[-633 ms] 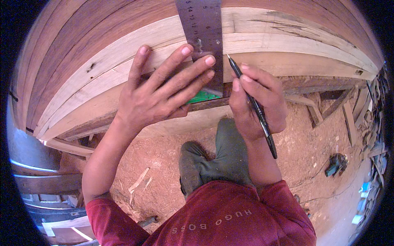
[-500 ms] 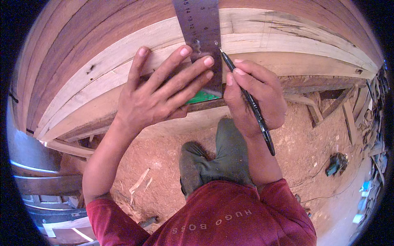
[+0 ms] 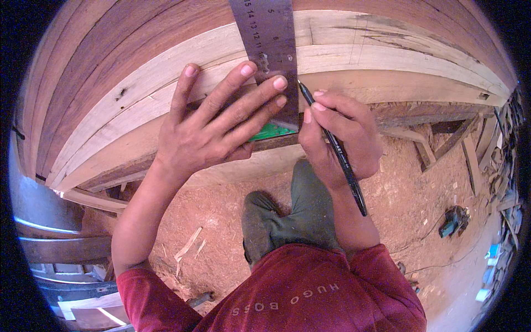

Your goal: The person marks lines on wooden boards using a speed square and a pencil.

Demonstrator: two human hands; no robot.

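My left hand [image 3: 213, 124] lies with fingers spread over pale wooden planks [image 3: 166, 66] and the lower part of a try square. The metal blade [image 3: 271, 39] of that square runs away from me across the planks, and its green stock [image 3: 274, 131] shows below my fingers along the near edge. In my right hand [image 3: 345, 133] a slim black pen [image 3: 343, 157] is pinched between thumb and fingers. Its tip touches or nearly touches the right edge of the blade. My left thumb is partly hidden under the palm.
Darker reddish planks [image 3: 121, 33] curve behind the pale ones. Sawdust covers the floor [image 3: 221, 221], with wood slivers [image 3: 189, 243] on it. A dark power tool [image 3: 454, 221] with a cord rests at the right, near wood offcuts [image 3: 470, 160]. Several boards [image 3: 72, 249] lie at the left.
The pen has moved toward me along the right edge of the blade, my right hand following down and slightly left. The square has shifted slightly left; my left hand is almost still.
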